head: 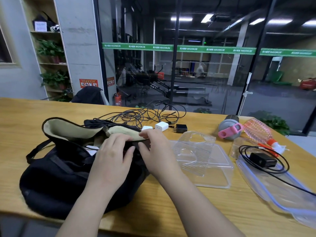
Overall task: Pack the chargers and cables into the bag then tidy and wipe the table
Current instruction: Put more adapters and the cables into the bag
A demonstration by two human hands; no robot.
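a black bag [56, 175] lies at the left of the wooden tabletop [171, 211], its tan-lined flap [71, 130] turned up. the left hand [112, 156] and the right hand [153, 147] meet at the flap's dark rim, each pinching it between fingers and thumb. behind them a tangle of cables [145, 113] sprawls, with two white chargers [161, 126] and a black charger [181, 128] beside it. right of the hands sits a clear tray [212, 168]. further right, another black charger with its cable [262, 160] rests on a clear pouch [282, 199], near a spray bottle [258, 130].

Chargers [161, 126] behind bag [56, 171] (cables [147, 113] farther back).
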